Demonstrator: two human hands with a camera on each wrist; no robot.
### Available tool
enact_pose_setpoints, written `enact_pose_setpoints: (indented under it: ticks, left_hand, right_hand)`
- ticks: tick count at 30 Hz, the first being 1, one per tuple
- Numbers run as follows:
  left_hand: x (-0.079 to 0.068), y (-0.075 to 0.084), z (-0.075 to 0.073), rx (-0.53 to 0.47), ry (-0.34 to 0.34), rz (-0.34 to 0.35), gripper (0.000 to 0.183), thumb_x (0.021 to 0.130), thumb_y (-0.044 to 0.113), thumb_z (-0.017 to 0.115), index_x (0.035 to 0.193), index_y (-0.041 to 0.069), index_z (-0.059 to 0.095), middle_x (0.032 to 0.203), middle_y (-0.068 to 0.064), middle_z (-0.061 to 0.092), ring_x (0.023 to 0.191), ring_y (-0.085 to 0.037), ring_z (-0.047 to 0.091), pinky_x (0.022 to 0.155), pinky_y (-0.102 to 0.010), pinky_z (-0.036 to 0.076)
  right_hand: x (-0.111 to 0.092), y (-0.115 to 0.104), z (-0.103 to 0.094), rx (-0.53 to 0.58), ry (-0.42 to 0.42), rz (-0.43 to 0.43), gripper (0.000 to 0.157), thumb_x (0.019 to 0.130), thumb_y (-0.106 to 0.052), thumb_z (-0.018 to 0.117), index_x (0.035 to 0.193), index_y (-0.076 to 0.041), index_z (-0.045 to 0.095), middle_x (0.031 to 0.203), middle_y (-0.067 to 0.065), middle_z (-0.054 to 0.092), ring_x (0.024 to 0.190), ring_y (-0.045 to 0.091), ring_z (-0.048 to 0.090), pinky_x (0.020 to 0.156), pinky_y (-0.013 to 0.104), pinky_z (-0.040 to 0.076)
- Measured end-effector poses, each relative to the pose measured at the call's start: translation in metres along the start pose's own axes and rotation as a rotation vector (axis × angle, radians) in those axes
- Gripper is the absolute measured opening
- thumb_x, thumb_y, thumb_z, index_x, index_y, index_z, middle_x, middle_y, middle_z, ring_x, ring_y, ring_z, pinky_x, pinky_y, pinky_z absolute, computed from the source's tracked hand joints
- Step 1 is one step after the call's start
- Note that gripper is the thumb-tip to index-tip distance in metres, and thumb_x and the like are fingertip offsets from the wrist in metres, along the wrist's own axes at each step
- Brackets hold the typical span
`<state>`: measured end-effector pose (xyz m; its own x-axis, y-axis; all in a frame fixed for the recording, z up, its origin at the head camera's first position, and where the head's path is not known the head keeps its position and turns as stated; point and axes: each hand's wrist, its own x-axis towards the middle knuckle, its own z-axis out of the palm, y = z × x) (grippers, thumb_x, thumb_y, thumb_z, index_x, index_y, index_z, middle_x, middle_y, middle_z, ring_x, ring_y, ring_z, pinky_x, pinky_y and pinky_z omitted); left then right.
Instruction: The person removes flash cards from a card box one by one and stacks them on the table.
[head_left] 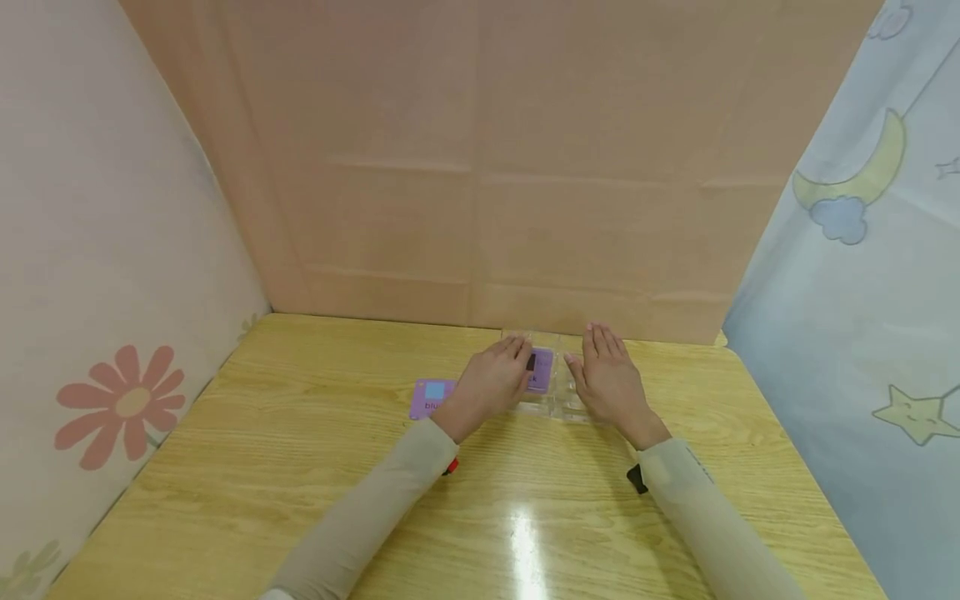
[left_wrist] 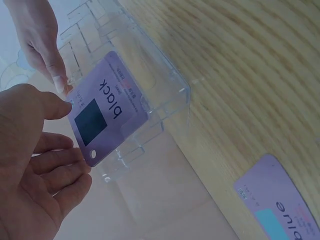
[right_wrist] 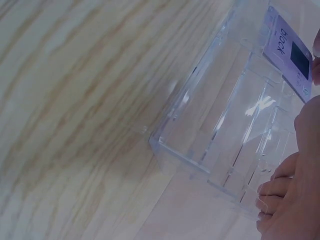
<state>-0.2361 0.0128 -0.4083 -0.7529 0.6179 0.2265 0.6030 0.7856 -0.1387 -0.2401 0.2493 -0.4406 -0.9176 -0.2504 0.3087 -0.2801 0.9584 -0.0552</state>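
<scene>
A clear plastic tiered card stand (head_left: 558,407) is at the table's far edge. In it leans a purple card (left_wrist: 112,107) printed "black" with a black square. My left hand (head_left: 491,379) is at the card's left side; in the left wrist view its thumb and fingertips are by the card's edge, fingers relaxed and not curled round it. My right hand (head_left: 615,392), fingers extended, lies at the stand's right side, and the right wrist view shows its fingertips against the clear plastic (right_wrist: 220,125). Left of the stand lies a purple "blue" card (head_left: 427,400), partly covered by my left wrist.
The wooden table (head_left: 247,467) ends at a tan backdrop (head_left: 472,167). Patterned cloths hang on both sides, with a flower (head_left: 131,404) on the left and a moon (head_left: 862,175) on the right. Dark strap parts (head_left: 637,479) show under the sleeves.
</scene>
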Motion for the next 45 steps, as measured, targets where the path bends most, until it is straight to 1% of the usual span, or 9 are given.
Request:
enact_pose_setpoints:
  ticks: [7,15,23,29,33,37,41,45]
  left_hand:
    - [-0.0017,0.0019,0.0040,0.039,0.035,0.011,0.055,0.110,0.036,0.054,0.154,0.004,0.051,0.154,-0.011,0.059,0.143,-0.024,0.058,0.119,-0.035,0.048]
    - [0.0008,0.0031,0.0059,0.029,0.019,0.010,0.055,0.110,0.035,0.053,0.155,0.004,0.050,0.156,-0.011,0.057,0.146,-0.024,0.056,0.121,-0.036,0.046]
    - [0.0009,0.0045,0.0059,0.042,0.018,0.008,0.053,0.111,0.034,0.051,0.155,0.004,0.051,0.156,-0.012,0.058,0.145,-0.025,0.056,0.121,-0.036,0.046]
    - [0.0014,0.0051,0.0072,0.040,0.015,0.004,0.053,0.111,0.032,0.048,0.155,0.003,0.049,0.156,-0.012,0.057,0.146,-0.025,0.055,0.122,-0.036,0.045]
    - [0.0001,0.0051,0.0055,0.034,0.020,0.012,0.053,0.111,0.032,0.048,0.155,0.003,0.050,0.156,-0.012,0.057,0.146,-0.025,0.056,0.122,-0.035,0.045]
    - [-0.0023,0.0050,0.0044,0.030,0.037,0.022,0.052,0.111,0.032,0.050,0.154,0.003,0.051,0.154,-0.012,0.059,0.144,-0.024,0.057,0.121,-0.035,0.047]
    - [-0.0044,0.0045,0.0058,0.029,0.042,0.017,0.050,0.110,0.030,0.054,0.153,0.005,0.053,0.154,-0.010,0.060,0.144,-0.023,0.058,0.118,-0.033,0.049]
    - [-0.0050,0.0042,0.0053,0.022,0.073,0.011,0.045,0.109,0.026,0.058,0.149,0.007,0.057,0.150,-0.008,0.063,0.140,-0.021,0.061,0.108,-0.031,0.056]
  right_hand:
    - [-0.0017,-0.0011,-0.0018,0.002,-0.018,0.009,0.072,0.114,-0.041,0.037,0.158,0.016,0.027,0.164,0.036,0.033,0.156,0.050,0.031,0.131,0.060,0.024]
    - [-0.0023,-0.0013,-0.0044,0.007,-0.023,0.019,0.073,0.114,-0.042,0.036,0.158,0.016,0.026,0.165,0.036,0.031,0.157,0.050,0.030,0.132,0.060,0.023]
    - [-0.0030,0.0000,-0.0038,0.002,-0.011,0.016,0.073,0.114,-0.041,0.038,0.158,0.016,0.027,0.165,0.036,0.032,0.156,0.050,0.032,0.131,0.061,0.025]
    - [-0.0043,0.0013,-0.0049,-0.003,-0.025,0.024,0.074,0.114,-0.043,0.036,0.159,0.015,0.025,0.165,0.035,0.031,0.157,0.050,0.030,0.131,0.061,0.024]
    - [-0.0053,0.0006,-0.0076,0.001,-0.028,0.029,0.074,0.114,-0.043,0.036,0.159,0.015,0.025,0.165,0.036,0.030,0.157,0.051,0.030,0.131,0.061,0.023]
    - [-0.0059,-0.0003,-0.0097,-0.005,-0.019,0.030,0.073,0.114,-0.042,0.037,0.158,0.016,0.026,0.165,0.036,0.031,0.156,0.051,0.031,0.131,0.061,0.024]
    - [-0.0059,-0.0006,-0.0095,-0.011,-0.019,0.022,0.073,0.114,-0.042,0.037,0.158,0.016,0.027,0.164,0.036,0.032,0.156,0.051,0.031,0.130,0.062,0.025]
    - [-0.0056,-0.0004,-0.0097,-0.018,-0.024,0.023,0.074,0.114,-0.043,0.036,0.158,0.016,0.028,0.165,0.036,0.031,0.156,0.050,0.031,0.130,0.062,0.025]
